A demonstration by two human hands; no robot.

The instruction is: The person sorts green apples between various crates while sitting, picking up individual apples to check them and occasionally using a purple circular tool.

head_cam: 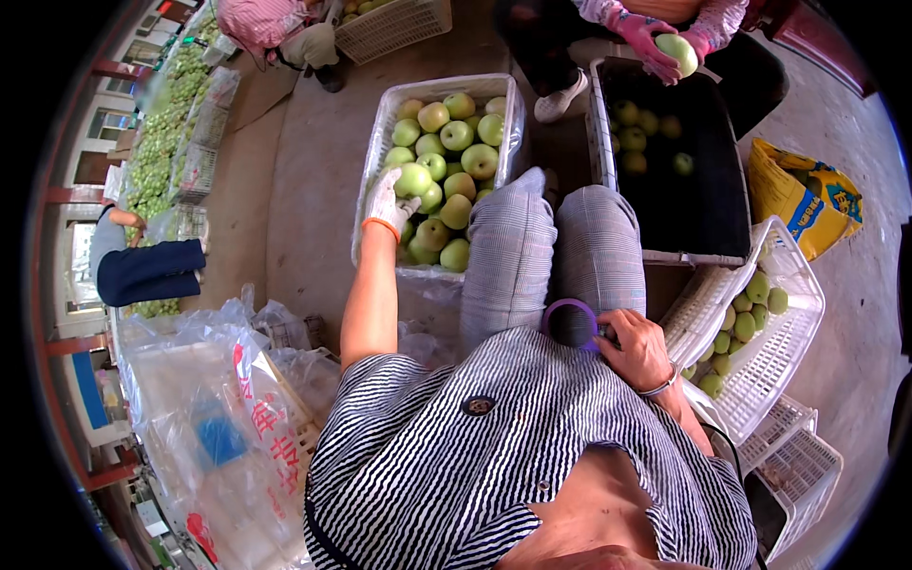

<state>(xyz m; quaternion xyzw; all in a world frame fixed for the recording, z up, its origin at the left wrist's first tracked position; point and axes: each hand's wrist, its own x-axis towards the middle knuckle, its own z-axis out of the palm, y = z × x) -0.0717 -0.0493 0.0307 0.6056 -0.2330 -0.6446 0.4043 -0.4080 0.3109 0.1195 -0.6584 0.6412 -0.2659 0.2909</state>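
In front of my left knee stands a white plastic crate [365, 142] lined with clear film and filled with green apples [456, 135]. My left hand [385, 203], in a whitish knit glove with an orange cuff, grips a pale green apple [412, 180] at the crate's left side. Some of those fingers are hidden behind the fruit. Over my lap, my bare right hand [630, 345] holds a purple ring-shaped gauge [547, 324] by its short handle. Nothing sits inside the ring; my grey checked trousers show through it.
Opposite, a co-worker's pink-gloved hands [645, 43] hold a green fruit [677, 55] over a dark-lined crate [677, 206]. At right are a yellow bag [805, 206] and a tilted white crate [776, 363] with green fruit. Plastic sheeting [192, 399] covers the left; two more people are farther off.
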